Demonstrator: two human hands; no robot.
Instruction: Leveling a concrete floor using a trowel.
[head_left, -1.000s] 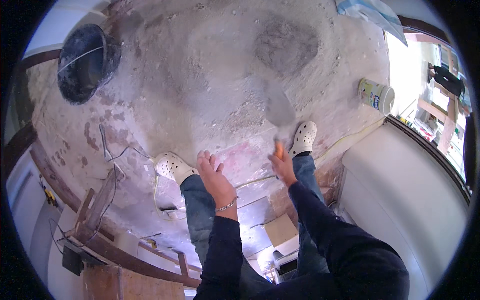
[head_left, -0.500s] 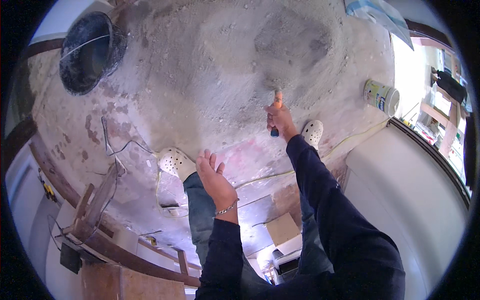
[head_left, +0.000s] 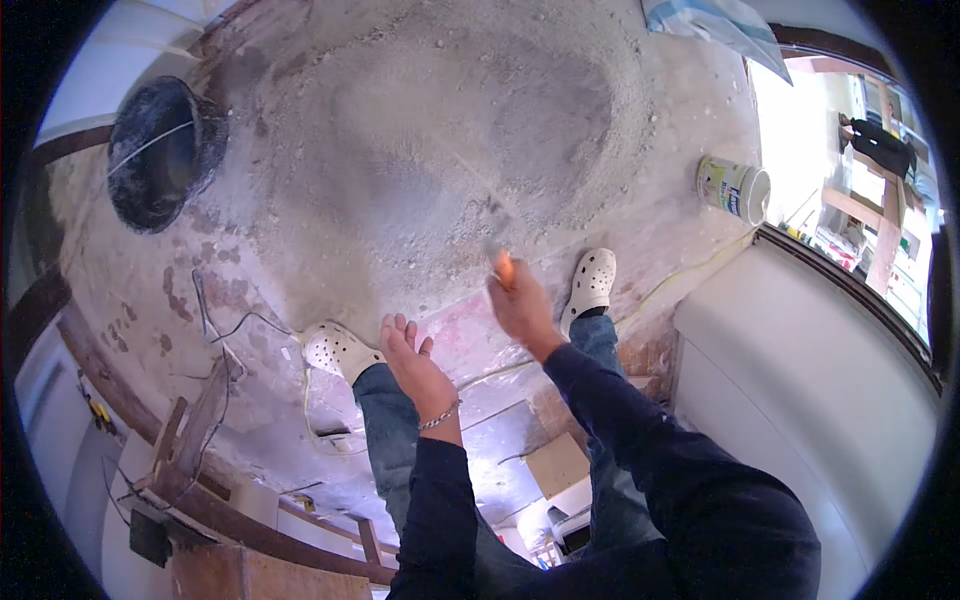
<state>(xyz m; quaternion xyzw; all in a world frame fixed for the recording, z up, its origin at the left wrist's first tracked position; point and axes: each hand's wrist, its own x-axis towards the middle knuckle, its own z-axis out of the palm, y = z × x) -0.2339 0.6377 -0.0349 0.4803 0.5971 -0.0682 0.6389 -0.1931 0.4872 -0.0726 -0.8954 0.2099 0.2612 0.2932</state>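
My right hand [head_left: 520, 315] is wrapped round the orange handle of a trowel [head_left: 505, 268]. The tool's blade is smeared by motion over a broad spread of grey powder [head_left: 390, 130], with ridged, lumpy edges and a darker hollow at the right. My left hand [head_left: 415, 370], a bracelet at its wrist, hangs empty above the floor beside my left white clog [head_left: 338, 350], palm turned up and fingers loosely apart. My right white clog [head_left: 590, 280] stands just beyond my right hand, at the edge of the powder.
A dusty black bucket [head_left: 160, 165] stands left, a labelled tub [head_left: 730, 188] right, near a plastic sack [head_left: 710, 35]. Cables [head_left: 260, 325] cross the floor by wooden framing [head_left: 200, 440] at lower left. Through a doorway at right a person in dark clothing [head_left: 880, 150] is visible among timber.
My right hand with the trowel reached up into the powder and is now lower and further left. The powder is more spread out. My left hand stays almost in place; the view has shifted slightly.
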